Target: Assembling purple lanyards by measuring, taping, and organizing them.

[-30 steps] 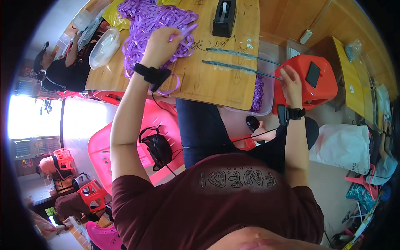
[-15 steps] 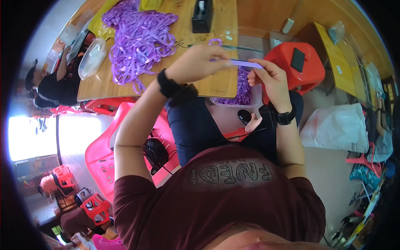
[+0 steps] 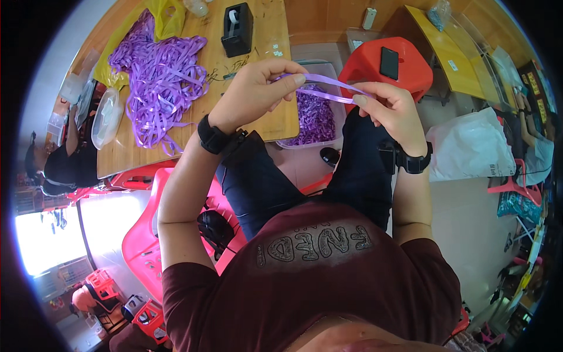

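Note:
A purple ribbon loop (image 3: 326, 80) is stretched between my two hands above the table's right edge. My left hand (image 3: 253, 91) pinches one end between thumb and fingers. At the other end, my right hand (image 3: 390, 110) has thumb and forefinger closed on the ribbon. Two strands run roughly side by side across the gap. Below them, a clear plastic bin (image 3: 342, 120) holds many purple ribbon pieces (image 3: 315, 117). To the left, a large heap of purple ribbon (image 3: 164, 82) lies on the wooden table (image 3: 220, 108).
A black tape dispenser (image 3: 237, 35) stands at the table's back. A yellow bag (image 3: 167, 17) and clear plastic container (image 3: 107, 117) flank the heap. On a red stool (image 3: 363, 56) rests a phone (image 3: 389, 63). A white sack (image 3: 469, 144) stands right; a person (image 3: 61, 158) sits far left.
My hands have drawn farther apart, the left moving leftward. The ribbon now shows as two separated strands rather than one narrow band. The whole view has shifted, the table moving left.

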`<state>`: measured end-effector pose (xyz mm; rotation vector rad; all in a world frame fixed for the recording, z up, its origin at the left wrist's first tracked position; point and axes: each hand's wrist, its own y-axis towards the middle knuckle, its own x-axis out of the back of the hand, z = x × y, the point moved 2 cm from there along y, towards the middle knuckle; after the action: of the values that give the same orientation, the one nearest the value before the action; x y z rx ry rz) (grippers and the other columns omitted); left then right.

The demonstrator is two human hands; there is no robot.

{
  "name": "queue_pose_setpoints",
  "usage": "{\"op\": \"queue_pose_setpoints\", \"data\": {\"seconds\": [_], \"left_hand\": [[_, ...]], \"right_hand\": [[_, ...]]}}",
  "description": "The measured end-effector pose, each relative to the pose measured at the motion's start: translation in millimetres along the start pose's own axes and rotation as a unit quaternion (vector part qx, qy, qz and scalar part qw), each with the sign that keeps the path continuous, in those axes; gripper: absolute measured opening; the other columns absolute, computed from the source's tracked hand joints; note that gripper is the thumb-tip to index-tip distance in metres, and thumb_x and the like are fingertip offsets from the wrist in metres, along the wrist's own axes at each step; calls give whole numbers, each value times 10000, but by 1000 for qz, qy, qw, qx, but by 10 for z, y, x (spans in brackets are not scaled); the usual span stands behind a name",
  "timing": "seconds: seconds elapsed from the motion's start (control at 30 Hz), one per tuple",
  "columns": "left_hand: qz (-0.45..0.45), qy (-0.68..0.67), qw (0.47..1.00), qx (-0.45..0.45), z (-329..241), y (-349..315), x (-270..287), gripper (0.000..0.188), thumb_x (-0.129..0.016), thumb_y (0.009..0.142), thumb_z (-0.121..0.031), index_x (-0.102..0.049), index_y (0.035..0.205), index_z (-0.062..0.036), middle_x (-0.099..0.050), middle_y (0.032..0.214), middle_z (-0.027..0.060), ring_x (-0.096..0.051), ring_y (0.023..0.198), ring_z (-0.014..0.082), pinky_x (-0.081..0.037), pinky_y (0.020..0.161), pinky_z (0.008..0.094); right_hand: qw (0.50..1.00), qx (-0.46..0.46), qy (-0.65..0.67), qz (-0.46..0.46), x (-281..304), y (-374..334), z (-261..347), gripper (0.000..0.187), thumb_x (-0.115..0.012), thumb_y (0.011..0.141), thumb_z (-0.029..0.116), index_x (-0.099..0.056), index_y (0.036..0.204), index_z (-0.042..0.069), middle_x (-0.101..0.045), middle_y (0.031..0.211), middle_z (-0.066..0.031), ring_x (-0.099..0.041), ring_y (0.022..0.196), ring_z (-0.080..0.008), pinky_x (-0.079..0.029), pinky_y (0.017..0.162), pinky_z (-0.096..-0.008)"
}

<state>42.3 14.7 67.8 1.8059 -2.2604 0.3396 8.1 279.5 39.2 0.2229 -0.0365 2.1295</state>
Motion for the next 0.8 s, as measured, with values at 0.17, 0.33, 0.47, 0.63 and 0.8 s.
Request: {"op": "queue_pose_setpoints", "data": {"seconds": [0.17,0.33,0.47,0.63,0.8], "left_hand": [[-40,34,992,-117,-84,39,-235,234,-651,942,-226,-703,1051,-26,-610,710,-6,-525,582,57,-435,529,230],[-42,175,964,-198,-189,110,-510,185,-656,912,-142,-692,1035,-7,-692,846,71,-600,690,132,-478,639,266],[-38,162,965,-203,-21,306,-677,158,-652,900,-146,-698,1013,-44,-692,884,136,-648,703,214,-499,649,306],[-44,192,961,-197,87,487,-755,161,-643,895,-154,-697,1005,-50,-696,888,147,-664,747,304,-519,671,347],[-84,259,943,-193,344,596,-772,181,-613,898,-180,-704,996,-59,-699,909,161,-669,822,355,-528,720,395]], "right_hand": [[998,13,-43,-52,180,-47,-103,291,-694,894,97,-679,1172,12,-680,860,-4,-583,712,-47,-436,595,-193],[993,-91,-54,43,414,-78,-12,403,-714,871,150,-635,1246,23,-698,915,-16,-541,651,-26,-396,506,-183],[996,-80,5,46,158,38,-64,423,-713,869,167,-617,1250,12,-687,875,-15,-513,555,-35,-379,479,-193],[990,-140,28,9,203,219,-520,238,-670,923,144,-683,1104,-10,-680,827,-36,-568,575,-68,-444,521,-217],[998,-55,-19,8,232,412,-699,254,-650,913,108,-668,1138,-9,-694,884,-49,-643,743,-107,-522,691,-255]]}}
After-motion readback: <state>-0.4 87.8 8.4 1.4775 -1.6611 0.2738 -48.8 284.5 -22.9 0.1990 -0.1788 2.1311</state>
